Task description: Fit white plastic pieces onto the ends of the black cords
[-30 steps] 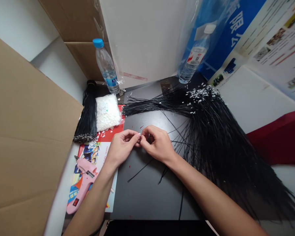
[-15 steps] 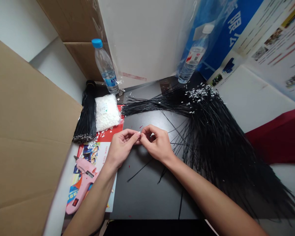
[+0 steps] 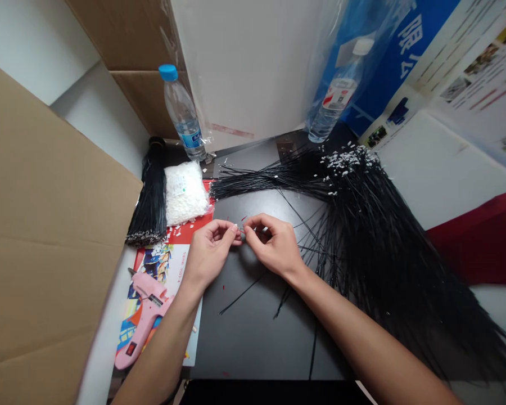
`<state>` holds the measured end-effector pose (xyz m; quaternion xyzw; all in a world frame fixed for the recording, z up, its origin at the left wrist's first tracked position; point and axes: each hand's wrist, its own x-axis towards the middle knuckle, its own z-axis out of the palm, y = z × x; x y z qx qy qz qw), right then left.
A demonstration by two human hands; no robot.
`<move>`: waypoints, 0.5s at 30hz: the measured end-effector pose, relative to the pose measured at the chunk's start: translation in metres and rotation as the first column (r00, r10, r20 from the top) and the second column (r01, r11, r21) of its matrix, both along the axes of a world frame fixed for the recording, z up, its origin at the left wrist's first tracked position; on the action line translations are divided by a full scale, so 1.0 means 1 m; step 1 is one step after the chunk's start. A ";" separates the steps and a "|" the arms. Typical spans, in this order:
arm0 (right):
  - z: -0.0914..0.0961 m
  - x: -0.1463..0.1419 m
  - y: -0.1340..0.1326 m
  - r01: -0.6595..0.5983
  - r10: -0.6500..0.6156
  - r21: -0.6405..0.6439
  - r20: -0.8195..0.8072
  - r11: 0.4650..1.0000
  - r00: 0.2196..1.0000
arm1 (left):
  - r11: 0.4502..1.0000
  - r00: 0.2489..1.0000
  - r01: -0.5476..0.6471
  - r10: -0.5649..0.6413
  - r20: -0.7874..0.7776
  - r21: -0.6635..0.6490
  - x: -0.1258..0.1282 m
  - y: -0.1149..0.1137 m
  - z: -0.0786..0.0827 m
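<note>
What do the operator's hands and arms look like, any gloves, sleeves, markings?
Left hand and right hand: both ungloved, no rings visible. No watch, band or cable on either wrist. The left forearm and right forearm are uncovered as far as the frame shows; no sleeves in view. No clear markings.

We count two bare hands (image 3: pixel 206 253), two clear plastic bottles (image 3: pixel 183 115), one pink pistol-shaped glue gun (image 3: pixel 142 323) and one clear plastic bag of small white pieces (image 3: pixel 186 197).
</note>
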<state>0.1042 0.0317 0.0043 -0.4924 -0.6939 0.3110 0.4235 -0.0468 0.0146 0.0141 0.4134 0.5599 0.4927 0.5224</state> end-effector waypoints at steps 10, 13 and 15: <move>0.003 0.000 0.000 -0.059 0.058 -0.025 -0.039 0.998 0.998 | 0.997 0.991 0.045 -0.036 0.126 -0.068 0.001 0.000 0.002; 0.003 0.001 0.000 -0.048 0.047 -0.034 -0.033 0.998 0.998 | 0.995 0.987 0.052 -0.039 0.158 -0.082 0.001 -0.001 0.003; 0.002 0.002 -0.001 -0.050 0.048 -0.046 -0.045 0.998 0.998 | 0.995 0.986 0.053 -0.040 0.162 -0.080 0.001 -0.001 0.003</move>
